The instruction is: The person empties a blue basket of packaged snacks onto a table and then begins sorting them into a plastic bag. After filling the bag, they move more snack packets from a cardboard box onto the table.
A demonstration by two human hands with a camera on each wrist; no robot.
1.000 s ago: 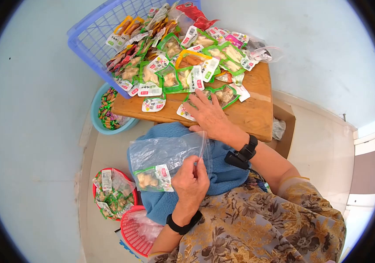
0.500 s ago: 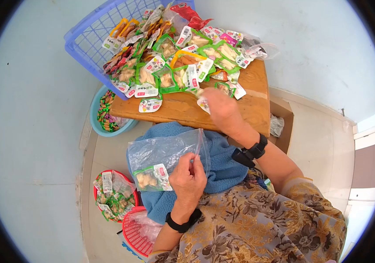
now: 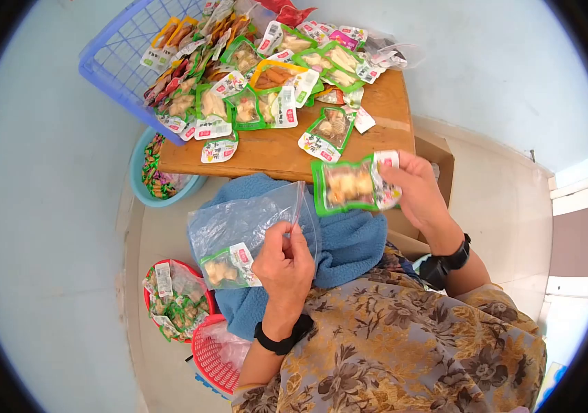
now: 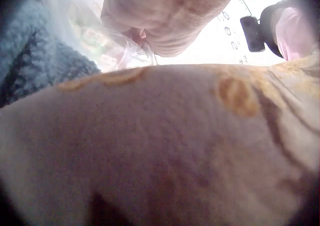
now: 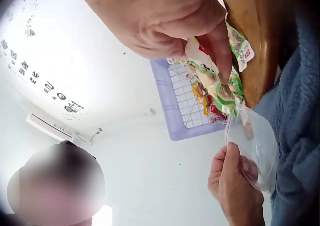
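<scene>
i'm seeing the green-edged packet (image 3: pixel 345 186) near the centre of the head view, just right of the clear bag (image 3: pixel 235 213); i can't tell whether the two are touching. the right hand (image 3: pixel 421 189) is clamping the packet's white label end, its thumb lying across the print. i'm judging the packet light, its lumpy middle giving softly while the flat sealed border is staying stiffer. its film is shining, so i'm expecting some slipperiness, and i'm favouring the label end or the border for a hold, sparing the filling from squeezing. the packet is showing a clear window with pale yellowish chunks, a bright green frame and a red patch on the label.

the left hand (image 3: pixel 285 265), at lower centre, is pinching the bag's right edge, near its zip strip. the bag is looking thin, limp and wrinkled, likely folding easily, so i'm preferring that firmer strip for gripping. a similar packet (image 3: pixel 221 272) is lying inside it, lower left.

farther out, a blue fleece cloth (image 3: pixel 356 241) is lying beneath the bag. a loose packet (image 3: pixel 328 131) is resting on the wooden table (image 3: pixel 266 162), upper centre, below a heap of packets (image 3: pixel 246 110) that is spilling from the blue basket (image 3: pixel 116 103) at upper left.
</scene>
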